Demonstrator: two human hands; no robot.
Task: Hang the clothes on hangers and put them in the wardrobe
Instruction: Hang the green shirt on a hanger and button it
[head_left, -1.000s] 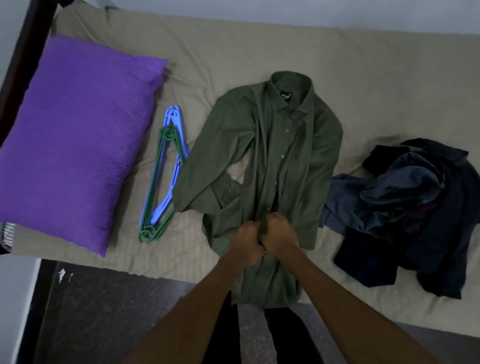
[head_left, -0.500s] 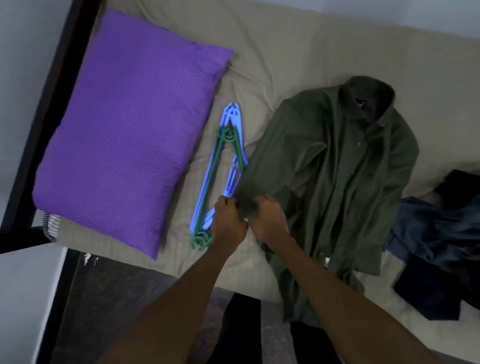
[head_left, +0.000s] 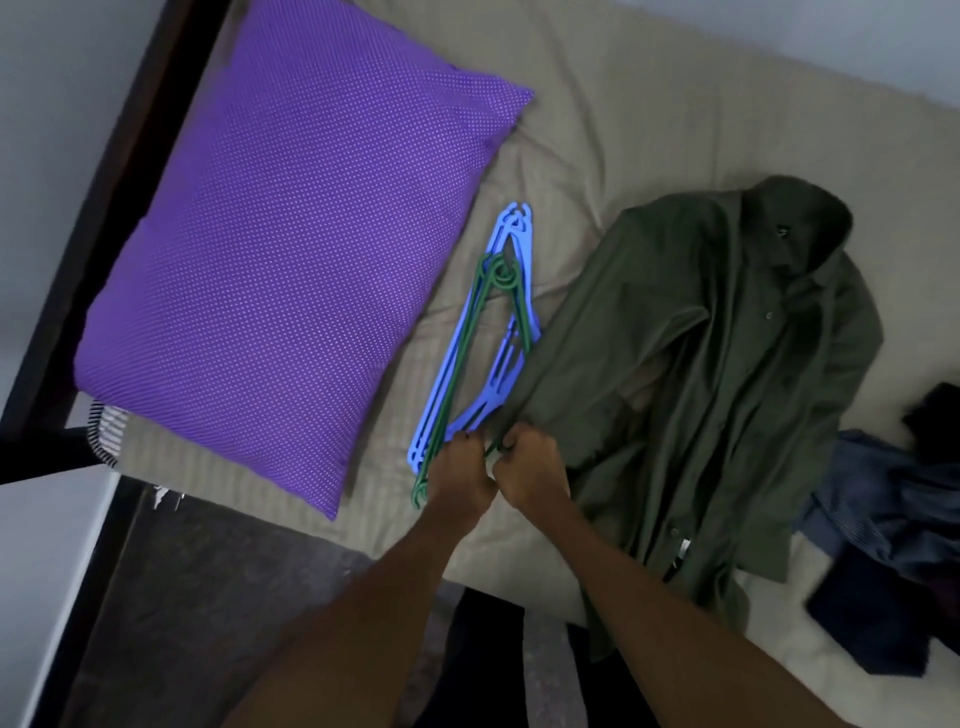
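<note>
An olive green shirt (head_left: 727, 374) lies spread on the bed, collar at the far end. Its left sleeve cuff is bunched between my two hands. My left hand (head_left: 460, 475) and my right hand (head_left: 532, 467) sit side by side at the bed's near edge, both curled and pinching the sleeve's end. Just left of the shirt lie stacked hangers: blue hangers (head_left: 506, 358) under a green hanger (head_left: 457, 374), whose near end lies under my left hand.
A purple dotted pillow (head_left: 291, 234) fills the left of the beige bed sheet (head_left: 649, 104). A heap of dark blue clothes (head_left: 893, 545) lies at the right. A dark bed frame (head_left: 104, 208) runs along the left, with dark floor (head_left: 208, 597) below.
Both hands left the shirt's front near the hem and moved left to the sleeve cuff beside the hangers. The view has swung left, so the shirt sits further right.
</note>
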